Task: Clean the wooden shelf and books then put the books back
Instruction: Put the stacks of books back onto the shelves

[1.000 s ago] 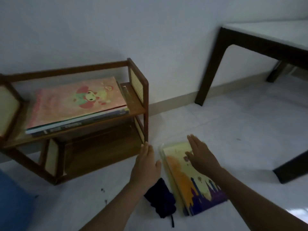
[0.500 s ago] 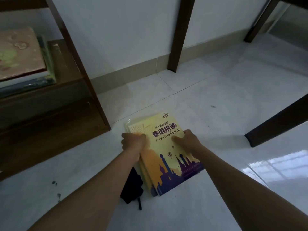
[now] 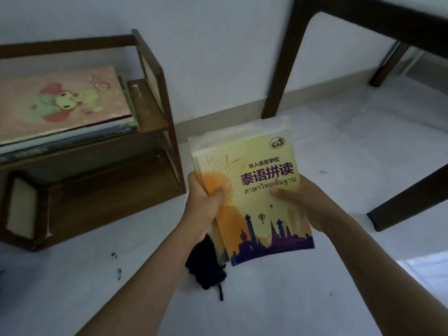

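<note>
Books in hand: small stack with a yellow cover (image 3: 254, 190) on top, lifted clear of the floor, just right of the wooden shelf (image 3: 155, 132); a clear plastic sleeve or thin sheets show behind the top edge, we cannot tell which.
Left hand: left hand (image 3: 206, 204) clenched on the stack's left edge, thumb on the cover, fingers underneath.
Right hand: right hand (image 3: 300, 202) grasping the right edge, thumb across the cover near the printed title.
Books on shelf: pink cartoon-cover book (image 3: 60, 103) lies flat on a pile on the upper board; the lower bay looks empty.
Step, our judgement: carrying the stack over to go back on the shelf.
How to do it well: we would keep both edges pinched so the thin books do not fan or slide, square the stack first, then enter the lower bay flat, or set it on the upper pile, clearing the side frame on the way in.
In the way: the shelf's right upright (image 3: 169, 151) stands between the stack and both bays.
Nearby: dark cloth (image 3: 206, 270) lies crumpled on the white floor (image 3: 339, 154) beneath the stack; a dark table leg (image 3: 281, 76) stands behind it, well clear.
Floor marks: a few dark specks left of the cloth.
</note>
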